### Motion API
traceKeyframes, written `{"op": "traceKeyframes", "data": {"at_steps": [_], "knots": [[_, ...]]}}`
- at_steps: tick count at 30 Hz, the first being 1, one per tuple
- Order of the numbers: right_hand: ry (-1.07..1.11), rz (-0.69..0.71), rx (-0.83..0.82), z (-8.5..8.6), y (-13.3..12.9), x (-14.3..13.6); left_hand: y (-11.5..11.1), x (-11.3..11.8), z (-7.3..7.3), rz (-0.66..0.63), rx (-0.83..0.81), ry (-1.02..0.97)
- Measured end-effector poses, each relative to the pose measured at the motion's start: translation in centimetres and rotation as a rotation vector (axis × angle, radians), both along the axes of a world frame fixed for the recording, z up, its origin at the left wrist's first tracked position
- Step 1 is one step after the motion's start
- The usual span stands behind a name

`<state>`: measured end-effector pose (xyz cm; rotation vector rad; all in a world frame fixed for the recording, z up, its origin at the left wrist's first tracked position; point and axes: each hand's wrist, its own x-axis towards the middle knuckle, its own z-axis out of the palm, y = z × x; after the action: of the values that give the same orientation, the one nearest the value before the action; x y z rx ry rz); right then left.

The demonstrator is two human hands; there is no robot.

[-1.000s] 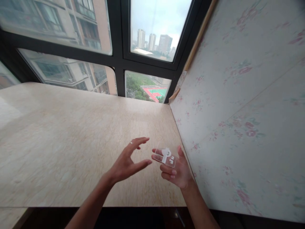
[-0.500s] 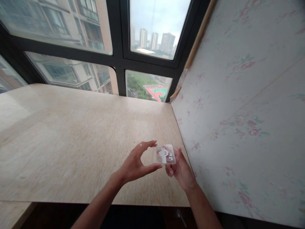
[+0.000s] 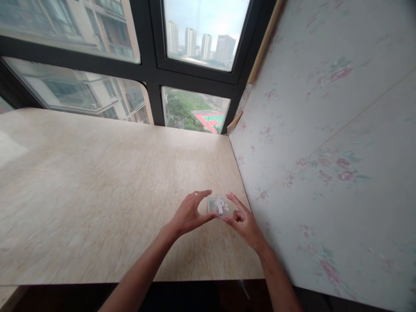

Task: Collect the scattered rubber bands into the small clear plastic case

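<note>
Between my two hands is a small clear plastic box [image 3: 220,206] with white printing on its face and rounded corners. My left hand [image 3: 190,213] has its thumb at the near edge and a fingertip at the far edge, gripping the box's left end. A ring shows on one of its fingers. The right end is held by my right hand [image 3: 244,221], thumb below and index finger above, other fingers curled in. What is inside the box is too small to make out.
A beige marble-patterned sill [image 3: 107,195] spreads out beneath my hands. Floral wallpaper [image 3: 325,173] covers the wall close on the right. Dark window frames [image 3: 152,99] stand along the back, with buildings and a sports court outside. The sill's front edge runs near my forearms.
My right hand has shifted from under the box's right side to pinching its right end between thumb and index finger. The left hand has closed on the left end. The view has shifted slightly.
</note>
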<state>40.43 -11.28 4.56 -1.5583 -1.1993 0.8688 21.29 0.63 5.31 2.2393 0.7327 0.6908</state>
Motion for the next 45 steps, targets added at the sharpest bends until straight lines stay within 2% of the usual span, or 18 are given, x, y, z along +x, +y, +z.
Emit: {"op": "traceKeyframes", "data": {"at_steps": [7, 14, 20, 28, 37, 45], "knots": [[-0.076, -0.023, -0.003, -1.6, 0.6, 1.0, 0.9, 1.0, -1.3, -0.052, -0.045, 0.032], [0.070, -0.021, -0.045, -2.8, 0.8, 0.5, 1.3, 0.7, -2.2, -0.061, -0.118, 0.039], [0.082, -0.046, -0.046, -2.8, 0.9, 0.2, 1.6, 0.7, -3.1, -0.063, -0.138, 0.049], [-0.054, -0.022, -0.015, -3.1, 0.6, 0.6, 1.7, 0.8, -3.8, -0.100, -0.058, 0.069], [-0.236, -0.006, -0.058, -2.6, 0.5, 0.4, 1.8, 0.8, -4.9, -0.138, 0.053, 0.027], [-0.309, 0.000, -0.125, -2.1, 0.6, 0.4, 2.0, 0.8, -5.1, -0.144, 0.054, 0.066]]}}
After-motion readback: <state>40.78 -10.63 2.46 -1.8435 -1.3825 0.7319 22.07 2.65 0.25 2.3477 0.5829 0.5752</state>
